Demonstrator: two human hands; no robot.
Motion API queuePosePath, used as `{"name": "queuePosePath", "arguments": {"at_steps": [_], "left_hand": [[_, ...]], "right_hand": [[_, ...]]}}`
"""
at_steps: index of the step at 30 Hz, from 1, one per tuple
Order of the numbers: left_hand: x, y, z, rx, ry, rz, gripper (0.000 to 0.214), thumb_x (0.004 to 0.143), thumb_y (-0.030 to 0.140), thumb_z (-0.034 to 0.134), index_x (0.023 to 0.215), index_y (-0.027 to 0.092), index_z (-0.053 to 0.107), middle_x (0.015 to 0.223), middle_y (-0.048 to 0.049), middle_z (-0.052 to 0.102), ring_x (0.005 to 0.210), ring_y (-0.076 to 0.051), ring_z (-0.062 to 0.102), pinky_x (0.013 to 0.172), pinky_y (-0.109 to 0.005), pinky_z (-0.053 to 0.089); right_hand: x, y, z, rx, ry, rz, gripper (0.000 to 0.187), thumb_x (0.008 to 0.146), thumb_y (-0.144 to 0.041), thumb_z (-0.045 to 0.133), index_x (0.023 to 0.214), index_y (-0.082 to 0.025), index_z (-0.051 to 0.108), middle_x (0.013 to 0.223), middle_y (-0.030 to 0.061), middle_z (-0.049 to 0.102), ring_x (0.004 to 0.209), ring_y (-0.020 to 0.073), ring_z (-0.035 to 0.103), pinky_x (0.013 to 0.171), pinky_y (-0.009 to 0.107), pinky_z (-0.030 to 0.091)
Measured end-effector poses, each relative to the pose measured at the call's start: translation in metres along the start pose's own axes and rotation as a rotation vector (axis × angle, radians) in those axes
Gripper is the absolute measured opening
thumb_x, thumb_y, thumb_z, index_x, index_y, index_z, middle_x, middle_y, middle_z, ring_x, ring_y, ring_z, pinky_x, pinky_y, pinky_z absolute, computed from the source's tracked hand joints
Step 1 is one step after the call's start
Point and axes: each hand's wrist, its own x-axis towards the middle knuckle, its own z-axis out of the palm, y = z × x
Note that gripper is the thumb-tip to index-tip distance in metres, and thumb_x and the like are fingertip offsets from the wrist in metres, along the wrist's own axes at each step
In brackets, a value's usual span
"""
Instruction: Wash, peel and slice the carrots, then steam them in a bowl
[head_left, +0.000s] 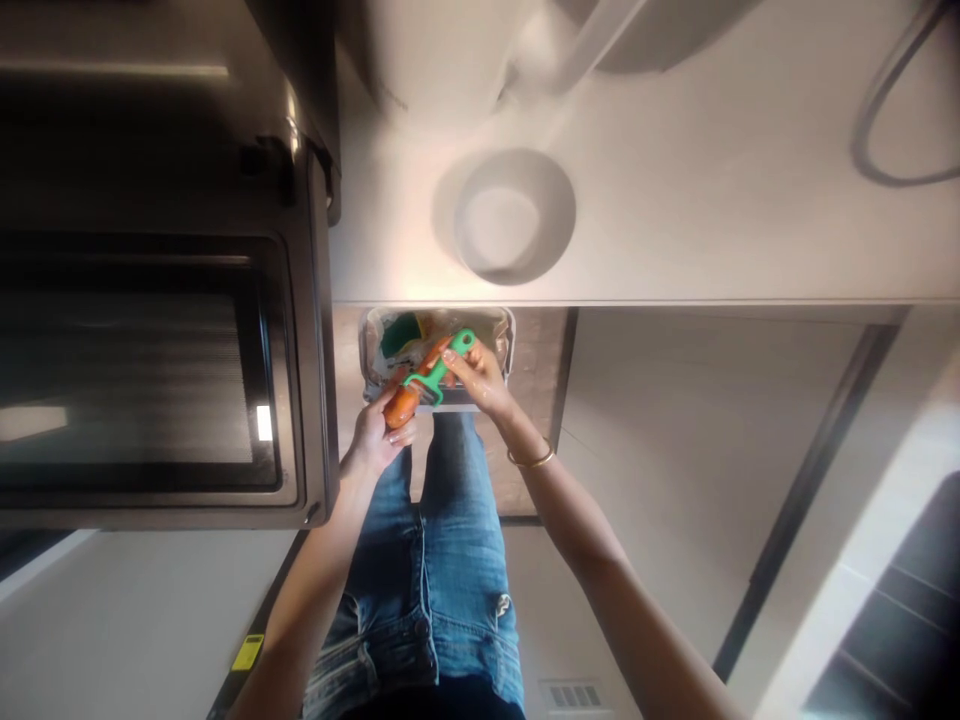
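Observation:
My left hand (381, 436) is closed around the thick end of an orange carrot (403, 408), which slants up and to the right. In my right hand (480, 372) is a green peeler (442, 373), gripped by its handle, with its head lying across the carrot. Both hands are over a trash bin (365, 350) lined with a bag. Inside the bin, a dark green item and other scraps show, partly hidden by the hands and the carrot.
A white bowl (555, 215) sits on the pale counter (712, 220) near its front edge. At the left, a microwave (150, 380) juts out close to my left arm. A grey cable (870, 150) lies at the far right of the counter.

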Motion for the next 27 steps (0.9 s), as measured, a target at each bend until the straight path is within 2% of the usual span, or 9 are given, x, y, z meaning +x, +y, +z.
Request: {"name": "queuePosePath", "arguments": {"at_steps": [5,8,11,14,17,19,20,23,27], "left_hand": [[-0.006,0.004,-0.008,0.033,-0.026,-0.023,0.026,0.096,0.02,0.043,0.115,0.017,0.061,0.075,-0.0025,0.068,0.028,-0.002,0.029,0.031,-0.018,0.019],[-0.011,0.003,-0.011,0.041,-0.04,-0.025,0.036,0.095,0.018,0.047,0.129,0.019,0.058,0.093,-0.0074,0.073,0.031,-0.001,0.028,0.031,-0.017,0.02],[-0.013,0.001,-0.013,0.034,-0.045,-0.015,0.037,0.096,0.022,0.049,0.132,0.02,0.058,0.101,-0.0091,0.074,0.033,0.0,0.027,0.032,-0.017,0.021],[-0.009,-0.001,-0.014,0.027,-0.042,0.003,0.033,0.097,0.03,0.049,0.122,0.015,0.064,0.106,-0.0113,0.074,0.035,0.0,0.026,0.032,-0.018,0.021],[-0.002,-0.004,-0.012,0.021,-0.018,0.04,0.03,0.094,0.028,0.054,0.119,0.015,0.065,0.108,-0.0114,0.074,0.041,-0.003,0.036,0.038,-0.02,0.029],[0.003,-0.008,-0.01,0.014,0.007,0.079,0.03,0.091,0.025,0.059,0.12,0.016,0.063,0.106,-0.011,0.074,0.05,-0.006,0.048,0.046,-0.021,0.039],[0.005,-0.01,-0.009,0.013,0.017,0.1,0.031,0.09,0.025,0.061,0.12,0.017,0.062,0.103,-0.0103,0.074,0.054,-0.008,0.053,0.05,-0.022,0.042],[0.008,-0.017,-0.004,0.026,0.04,0.16,0.035,0.087,0.027,0.064,0.12,0.019,0.06,0.084,-0.0043,0.071,0.051,-0.011,0.055,0.049,-0.023,0.041],[0.006,-0.021,0.004,0.087,0.089,0.196,0.045,0.086,0.035,0.067,0.129,0.026,0.056,0.062,0.0055,0.057,0.035,-0.009,0.043,0.036,-0.02,0.025]], "right_hand": [[0.017,0.013,-0.027,-0.179,0.185,-0.065,0.045,0.08,-0.066,0.068,0.088,-0.023,0.059,0.079,0.0016,0.071,0.051,0.0106,0.054,0.051,0.027,0.047],[0.022,0.021,-0.042,-0.461,0.279,-0.172,0.04,0.087,-0.062,0.061,0.096,-0.022,0.062,0.089,0.0058,0.073,0.067,0.0168,0.065,0.064,0.032,0.055],[0.018,0.025,-0.05,-0.808,0.249,-0.293,0.029,0.096,-0.048,0.053,0.102,-0.023,0.065,0.102,0.0089,0.075,0.091,0.0237,0.071,0.085,0.039,0.057],[0.006,0.023,-0.048,-0.95,0.219,-0.362,0.024,0.098,-0.041,0.05,0.103,-0.025,0.067,0.111,0.0088,0.075,0.104,0.0254,0.07,0.096,0.042,0.054],[-0.01,0.013,-0.036,-0.778,0.4,-0.368,0.023,0.095,-0.043,0.057,0.104,-0.024,0.066,0.107,0.0079,0.076,0.095,0.0223,0.071,0.088,0.038,0.057],[-0.018,0.005,-0.025,-0.521,0.497,-0.312,0.026,0.092,-0.047,0.061,0.102,-0.024,0.063,0.1,0.0055,0.076,0.076,0.0172,0.069,0.074,0.033,0.058],[-0.021,0.0,-0.02,-0.384,0.498,-0.268,0.027,0.091,-0.05,0.062,0.1,-0.024,0.062,0.095,0.0039,0.076,0.066,0.0146,0.065,0.067,0.031,0.057],[-0.023,-0.011,-0.007,-0.058,0.365,-0.107,0.034,0.085,-0.057,0.067,0.093,-0.025,0.06,0.083,0.0006,0.074,0.049,0.01,0.051,0.054,0.028,0.05],[-0.018,-0.02,0.002,0.122,0.223,0.07,0.042,0.074,-0.06,0.076,0.088,-0.024,0.06,0.074,-0.001,0.071,0.047,0.0093,0.046,0.048,0.027,0.043]]}}
